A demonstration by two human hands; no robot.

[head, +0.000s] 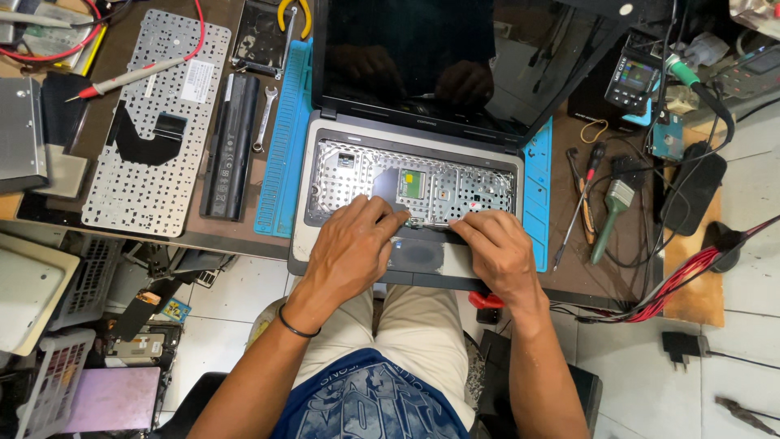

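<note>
Light: bright and even, like daylight.
Shadows: soft and small, under the left hand (351,248) and right hand (497,248).
Glare: the dark laptop screen (422,61) acts like a mirror and shows faint shapes of both hands.
Sharpness: the middle is clear, with no blur.
Edges: things bend and stretch near the corners, like the white floor tiles (751,268).

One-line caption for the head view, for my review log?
Both hands, left and right, rest on an open laptop whose keyboard lies removed beside it.
</note>
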